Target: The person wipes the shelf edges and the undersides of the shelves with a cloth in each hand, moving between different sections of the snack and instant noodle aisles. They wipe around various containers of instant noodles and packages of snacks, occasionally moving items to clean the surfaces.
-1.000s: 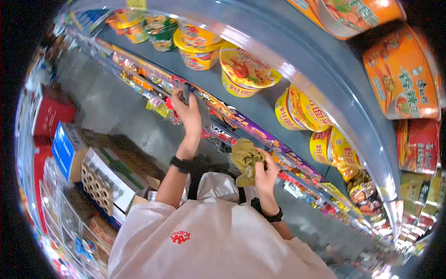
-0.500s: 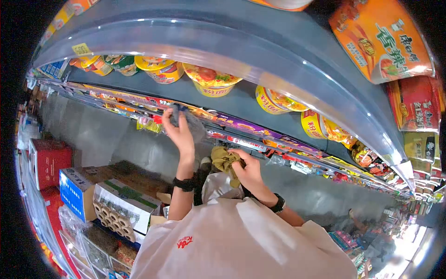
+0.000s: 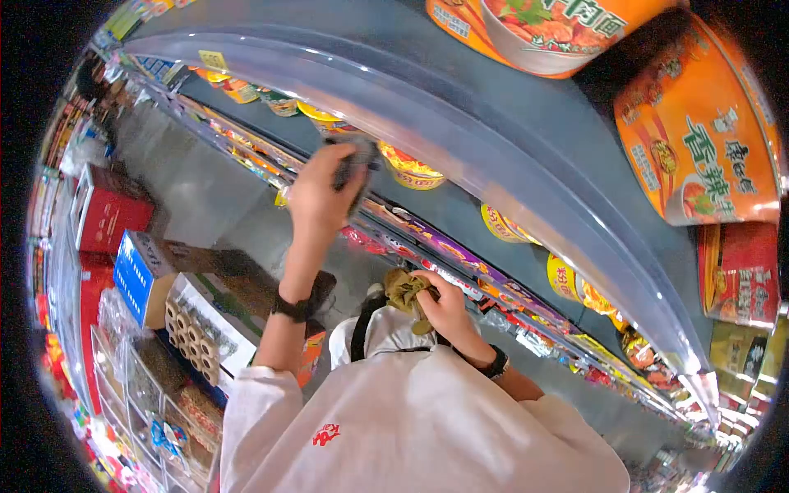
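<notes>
My left hand (image 3: 322, 193) is raised at the shelf front, its fingers closed round a dark, see-through object (image 3: 359, 168) that is blurred; I cannot tell what it is. Just behind it, yellow noodle cups (image 3: 411, 168) stand on the grey shelf (image 3: 460, 193). Lower down, near my waist, my right hand (image 3: 444, 304) grips a crumpled olive-yellow cloth (image 3: 404, 291). Dark bands circle both wrists.
A clear curved shelf edge (image 3: 460, 123) sweeps over the cups. Large orange noodle packs (image 3: 699, 140) stand on the upper shelf at the right. Left below are a blue and white carton (image 3: 138, 275), a red box (image 3: 111, 209) and clear bins (image 3: 123, 382).
My left hand has risen toward the cups with the dark object, its fingers now closed round it. The view has turned and shifted. My right hand still holds the cloth near my waist.
</notes>
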### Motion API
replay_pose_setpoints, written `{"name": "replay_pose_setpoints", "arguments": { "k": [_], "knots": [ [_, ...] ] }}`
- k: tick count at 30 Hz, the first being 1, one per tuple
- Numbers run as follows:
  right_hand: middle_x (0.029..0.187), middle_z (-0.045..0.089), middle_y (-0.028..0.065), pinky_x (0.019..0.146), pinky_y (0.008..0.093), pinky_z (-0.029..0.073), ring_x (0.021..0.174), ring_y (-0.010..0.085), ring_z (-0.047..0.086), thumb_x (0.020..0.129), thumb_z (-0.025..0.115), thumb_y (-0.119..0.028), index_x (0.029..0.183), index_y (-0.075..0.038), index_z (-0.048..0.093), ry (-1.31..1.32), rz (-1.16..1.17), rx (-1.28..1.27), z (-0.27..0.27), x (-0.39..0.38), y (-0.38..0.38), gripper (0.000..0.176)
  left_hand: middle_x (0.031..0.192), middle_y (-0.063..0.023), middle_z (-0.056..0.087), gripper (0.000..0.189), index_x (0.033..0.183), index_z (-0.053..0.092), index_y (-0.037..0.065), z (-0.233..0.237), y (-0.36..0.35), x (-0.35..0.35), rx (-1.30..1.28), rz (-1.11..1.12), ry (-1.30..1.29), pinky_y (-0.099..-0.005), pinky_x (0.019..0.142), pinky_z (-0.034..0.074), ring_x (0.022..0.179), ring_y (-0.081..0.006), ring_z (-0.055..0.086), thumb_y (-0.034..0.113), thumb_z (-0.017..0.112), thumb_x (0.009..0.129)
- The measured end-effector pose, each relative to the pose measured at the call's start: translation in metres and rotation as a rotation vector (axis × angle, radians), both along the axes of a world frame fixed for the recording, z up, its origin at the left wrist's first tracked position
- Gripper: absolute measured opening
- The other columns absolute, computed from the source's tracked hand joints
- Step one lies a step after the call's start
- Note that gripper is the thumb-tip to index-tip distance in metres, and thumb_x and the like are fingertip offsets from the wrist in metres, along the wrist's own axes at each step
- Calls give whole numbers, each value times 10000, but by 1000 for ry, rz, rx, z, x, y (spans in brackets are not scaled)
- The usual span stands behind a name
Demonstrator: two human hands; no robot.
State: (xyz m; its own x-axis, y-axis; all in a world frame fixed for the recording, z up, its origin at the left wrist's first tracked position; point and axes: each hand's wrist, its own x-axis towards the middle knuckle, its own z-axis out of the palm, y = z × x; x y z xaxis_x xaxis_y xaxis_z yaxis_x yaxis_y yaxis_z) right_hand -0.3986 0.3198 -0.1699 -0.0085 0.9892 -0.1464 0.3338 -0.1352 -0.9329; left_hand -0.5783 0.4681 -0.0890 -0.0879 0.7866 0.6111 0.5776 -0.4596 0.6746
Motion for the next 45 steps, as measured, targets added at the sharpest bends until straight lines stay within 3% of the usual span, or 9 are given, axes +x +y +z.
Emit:
{"name": "replay_pose_setpoints", "arguments": {
  "k": [2,5,15,29,33,35,40,42,45],
  "knots": [
    [899,619,144,702,325,470,786,258,618,735,518,-116,1020,-75,575,10,64,25,-4,2,8,294,854,-104,598,249,916,589,83,0,3,13,-290,-71,385,-335,676,468,782,-277,580,159,650,687],
    [922,617,156,727,328,468,831,279,610,744,523,-122,1030,-61,572,15,166,21,-8,7,18,297,817,-88,602,239,866,592,80,0,3,18,-414,-140,553,-371,651,464,777,-288,579,235,635,689],
    [879,615,186,710,333,468,792,282,612,743,531,-127,1022,-14,569,0,219,111,-24,27,26,303,672,-121,600,136,701,617,52,-38,31,31,-103,-259,959,-383,581,485,685,-292,604,175,640,649],
    [957,612,135,790,285,434,877,213,585,747,498,-49,1030,-12,559,81,255,-19,-20,52,12,292,734,-102,622,289,876,615,108,-36,76,-13,-271,-83,832,-389,605,490,735,-291,609,267,691,647],
    [955,616,112,804,275,426,896,185,577,743,489,-28,1035,0,555,130,259,-11,10,56,14,301,731,-118,614,254,837,620,81,-28,68,-3,8,42,845,-390,604,481,742,-283,607,259,668,662],
    [964,613,102,812,261,417,910,157,566,730,483,-11,1041,10,553,120,276,26,36,62,18,320,733,-132,609,211,812,628,78,-7,62,-6,-270,-11,673,-389,599,476,734,-288,603,245,651,684],
    [1039,574,83,842,268,397,953,147,522,775,448,19,1096,12,531,229,121,107,94,71,26,332,774,-153,622,267,911,636,54,53,2,-22,-273,-1,286,-340,628,469,708,-266,613,248,640,727],
    [1059,571,96,849,270,406,959,133,529,770,382,60,1108,46,514,45,74,249,112,64,36,363,771,-131,635,276,930,623,12,53,-27,-35,-313,41,-44,-303,650,459,680,-184,612,204,646,734],
    [1086,562,150,873,302,398,987,188,541,778,406,37,1139,30,493,-190,110,313,113,37,61,371,799,-77,642,230,918,623,11,14,-59,-37,-306,125,-129,-266,680,444,737,-98,564,137,649,728]
  ]
}}
